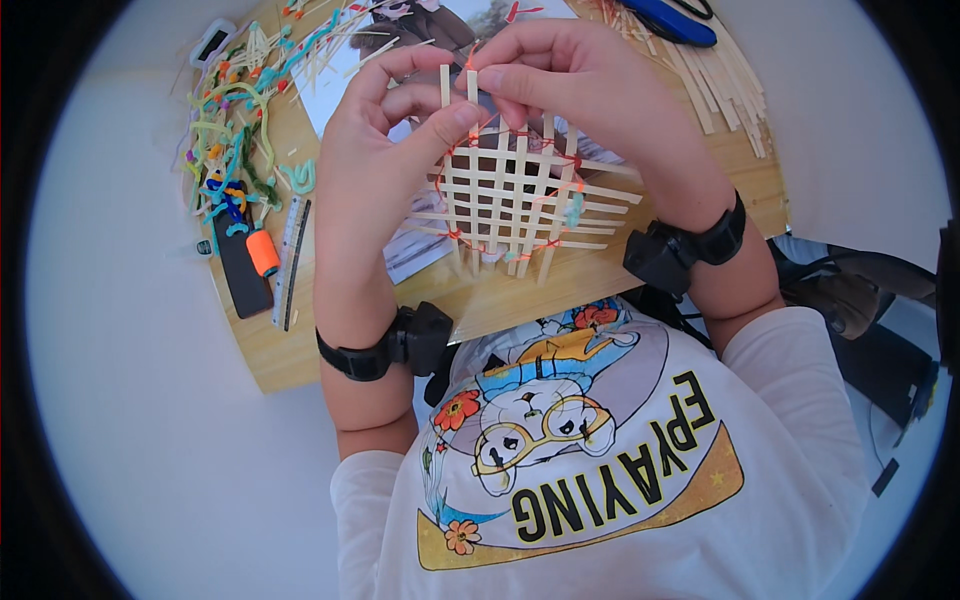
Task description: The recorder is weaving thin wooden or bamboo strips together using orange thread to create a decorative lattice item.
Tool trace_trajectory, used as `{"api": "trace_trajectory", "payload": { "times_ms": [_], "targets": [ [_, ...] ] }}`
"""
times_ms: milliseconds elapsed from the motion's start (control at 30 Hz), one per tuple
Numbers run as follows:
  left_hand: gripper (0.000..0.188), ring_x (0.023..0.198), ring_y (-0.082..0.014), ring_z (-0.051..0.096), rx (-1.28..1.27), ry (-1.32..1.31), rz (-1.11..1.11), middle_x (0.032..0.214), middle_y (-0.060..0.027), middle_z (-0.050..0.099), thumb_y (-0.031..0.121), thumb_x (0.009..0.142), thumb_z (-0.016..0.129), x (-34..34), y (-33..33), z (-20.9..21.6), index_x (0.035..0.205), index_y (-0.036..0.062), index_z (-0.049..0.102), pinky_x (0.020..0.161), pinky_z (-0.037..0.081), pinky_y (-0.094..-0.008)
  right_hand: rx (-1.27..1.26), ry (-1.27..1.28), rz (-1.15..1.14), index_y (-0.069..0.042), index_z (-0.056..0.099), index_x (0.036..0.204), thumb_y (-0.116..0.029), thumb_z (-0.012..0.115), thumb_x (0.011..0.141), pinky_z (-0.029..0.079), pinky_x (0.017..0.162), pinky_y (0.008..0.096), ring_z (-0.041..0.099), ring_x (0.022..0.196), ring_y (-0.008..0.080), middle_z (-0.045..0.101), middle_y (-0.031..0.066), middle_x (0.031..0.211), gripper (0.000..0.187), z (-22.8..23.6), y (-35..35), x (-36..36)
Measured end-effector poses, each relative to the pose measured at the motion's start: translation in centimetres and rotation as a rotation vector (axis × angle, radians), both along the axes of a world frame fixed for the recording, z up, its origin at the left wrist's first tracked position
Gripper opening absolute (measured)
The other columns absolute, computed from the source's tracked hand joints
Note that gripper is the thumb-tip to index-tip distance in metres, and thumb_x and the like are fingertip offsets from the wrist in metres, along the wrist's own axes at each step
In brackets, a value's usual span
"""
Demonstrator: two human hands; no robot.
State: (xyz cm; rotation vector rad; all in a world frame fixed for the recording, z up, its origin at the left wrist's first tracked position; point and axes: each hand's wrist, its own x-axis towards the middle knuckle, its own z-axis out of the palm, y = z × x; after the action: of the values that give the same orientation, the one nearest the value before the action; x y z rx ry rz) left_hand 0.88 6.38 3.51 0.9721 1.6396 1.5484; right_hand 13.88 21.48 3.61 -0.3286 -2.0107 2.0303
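A woven lattice of pale flat strips [500, 190] is held up over the table's near part, red and orange thread tied around its crossings and a pale blue-green tuft at its right. My left hand [385, 140] grips its upper left corner, thumb lying against the strips. Close beside it, my right hand [560, 75] is closed in a pinch at the top end of a strip. A bit of orange thread [472, 58] shows at those fingertips. The fingers partly hide the lattice's upper edge.
Tangled coloured pipe cleaners [240, 130] lie at the left of the wooden table [480, 312]. Near them are an orange thread spool [262, 252], a black case [240, 265] and a ruler [290, 260]. Loose strips [715, 80] and a blue-handled tool [675, 20] lie at the far right.
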Motion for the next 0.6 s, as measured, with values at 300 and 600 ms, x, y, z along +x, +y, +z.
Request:
{"api": "trace_trajectory", "payload": {
  "times_ms": [300,600],
  "targets": [
    [0.046,0.077,-0.0054,0.059,0.053,0.143,-0.137,0.081,-0.0011,0.067,0.011,0.085,0.072,-0.5,-0.1,-0.1,0.129,0.0059,0.058,0.071,0.046,-0.0206,0.036,-0.018,0.063,0.001,0.070,0.099,-0.017,0.062,0.091,0.048,0.056,0.0228,0.060,0.062,0.0065,0.065,0.0021,0.070,0.021,-1.0,0.5,-0.3],
    [0.028,0.077,-0.0055,0.060,0.114,0.010,0.006,0.083,-0.0022,0.067,0.017,0.092,0.066,0.5,0.4,-0.3,0.114,0.0004,0.063,0.069,0.046,-0.0196,0.048,-0.007,0.054,0.000,0.070,0.099,-0.017,0.063,0.090,0.047,0.057,0.0210,0.059,0.063,0.0057,0.066,0.0023,0.071,0.021,-0.7,0.2,-0.1]
  ]
}}
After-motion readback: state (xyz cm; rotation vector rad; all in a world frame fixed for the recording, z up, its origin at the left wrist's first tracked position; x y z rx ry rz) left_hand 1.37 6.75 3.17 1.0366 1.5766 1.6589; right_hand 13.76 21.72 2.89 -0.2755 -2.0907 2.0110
